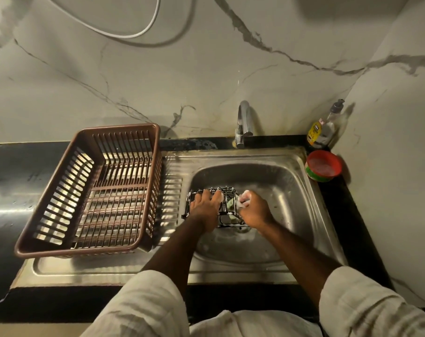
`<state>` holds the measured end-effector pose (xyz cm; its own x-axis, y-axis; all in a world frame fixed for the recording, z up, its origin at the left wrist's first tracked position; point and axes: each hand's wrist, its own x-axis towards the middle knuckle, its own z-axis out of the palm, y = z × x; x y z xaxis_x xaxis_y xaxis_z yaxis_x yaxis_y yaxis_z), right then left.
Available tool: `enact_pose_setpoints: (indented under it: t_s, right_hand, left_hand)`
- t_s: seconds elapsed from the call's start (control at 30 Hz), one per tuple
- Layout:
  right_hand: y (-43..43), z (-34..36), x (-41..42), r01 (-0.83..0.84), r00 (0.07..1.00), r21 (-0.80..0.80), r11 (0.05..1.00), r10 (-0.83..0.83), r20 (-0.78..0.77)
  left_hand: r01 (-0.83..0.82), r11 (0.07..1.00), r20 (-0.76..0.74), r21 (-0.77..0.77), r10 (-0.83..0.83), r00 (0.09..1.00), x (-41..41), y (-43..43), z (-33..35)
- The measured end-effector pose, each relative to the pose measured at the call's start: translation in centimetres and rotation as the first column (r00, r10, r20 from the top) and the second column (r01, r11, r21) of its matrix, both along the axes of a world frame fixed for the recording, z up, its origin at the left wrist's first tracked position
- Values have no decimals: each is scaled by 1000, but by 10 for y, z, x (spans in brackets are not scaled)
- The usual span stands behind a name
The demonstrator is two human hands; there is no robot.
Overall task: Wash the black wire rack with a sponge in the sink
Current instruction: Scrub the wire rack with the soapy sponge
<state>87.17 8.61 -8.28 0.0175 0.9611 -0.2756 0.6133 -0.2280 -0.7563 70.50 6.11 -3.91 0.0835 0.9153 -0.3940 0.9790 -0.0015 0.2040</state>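
Note:
The black wire rack [227,192] sits in the steel sink [286,190], over the left part of the basin. My left hand [206,207] lies on top of it, fingers curled over the wires and gripping it. My right hand [254,210] is at the rack's right end, closed on a soapy green sponge [231,203] that presses against the wires. Foam covers my right fingertips. Part of the rack is hidden under both hands.
A brown plastic dish basket [89,190] stands on the drainboard to the left. The tap [243,122] rises behind the basin. A soap dispenser bottle [324,127] and a red tub of dish paste [323,165] sit in the right back corner.

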Motion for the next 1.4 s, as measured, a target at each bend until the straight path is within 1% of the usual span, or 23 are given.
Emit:
enact_pose_setpoints:
  t_s: [0.1, 0.2, 0.3, 0.37, 0.43, 0.5, 0.57, 0.63, 0.73, 0.83, 0.87, 0.9, 0.97, 1.0, 1.03, 1.13, 1.17, 1.23, 1.27, 1.3, 1.4]
  right_hand:
    - [0, 3, 4, 17, 1000, 51, 999, -16, -13]
    - [8, 12, 14, 131, 991, 97, 987, -129, -24]
    - [17, 16, 25, 217, 976, 44, 975, -217, -8]
    - [21, 12, 27, 188, 982, -11, 982, -188, -22]
    - [22, 3, 23, 110, 992, -96, 989, -115, -50]
    - [24, -11, 18, 51, 995, -134, 990, -62, -79]
    - [27, -22, 13, 68, 984, -146, 987, -90, -151]
    - [25, -15, 7, 88, 974, -169, 982, -120, -194]
    - [22, -5, 8, -6, 989, -243, 970, -30, -145]
    - [31, -2, 15, -114, 992, -346, 931, 88, -89]
    - [34, 1, 16, -117, 992, -339, 933, 97, -75]
    - [37, 2, 16, -84, 994, -323, 943, 57, -92]
    - [44, 5, 11, 51, 973, -309, 950, -117, -201]
    - [48, 2, 7, 108, 963, -299, 948, -175, -204]
    - [49, -2, 3, 139, 970, -276, 951, -187, -156]
    - [41, -12, -3, 113, 988, -201, 973, -131, -77]
    - [39, -10, -2, 71, 994, -219, 973, -88, -65]
    - [42, -16, 7, -66, 998, -298, 952, 67, -6]
    - [45, -15, 12, -99, 994, -316, 944, 111, 20]
    - [47, -16, 15, -90, 995, -310, 946, 102, 22]
    - [40, -13, 10, 87, 992, -186, 979, -102, -72]
  left_hand:
    - [-10, 999, 14, -33, 11, 1000, 2, 3, 2]
    - [-1, 999, 9, -47, 2, 1000, 3, 4, 2]
    - [15, 998, 8, -57, -14, 1000, 5, 5, 1]
    - [13, 998, 9, -60, -13, 1000, 5, 6, 2]
    - [15, 998, 6, -60, -14, 1000, 6, 6, 3]
    - [23, 998, -6, -61, -24, 1000, 6, 7, 4]
    - [8, 997, -3, -77, -8, 1000, 6, 8, 4]
    - [-9, 997, 2, -81, 9, 1000, 6, 8, 4]
    - [-4, 999, 18, -41, 4, 1000, 2, 8, 3]
    - [13, 1000, 14, -26, -12, 1000, -2, 7, 0]
    - [4, 999, 16, -32, -3, 1000, -2, 7, -2]
    - [-9, 999, 21, -37, 10, 1000, -2, 8, -2]
    - [-21, 998, 32, -60, 23, 999, -2, 9, -3]
    - [-14, 997, 31, -74, 16, 999, -2, 9, -3]
    - [-10, 996, 31, -86, 12, 999, -2, 10, -3]
    - [-53, 995, 43, -84, 57, 997, -3, 9, -2]
    - [-59, 996, 47, -72, 63, 997, -4, 8, -3]
    - [-42, 998, 44, -38, 44, 998, -7, 8, -5]
    - [-31, 999, 43, -27, 32, 999, -7, 7, -7]
    - [-27, 999, 46, -21, 28, 999, -6, 7, -7]
    - [-14, 1000, 50, -18, 15, 999, -1, 9, -4]
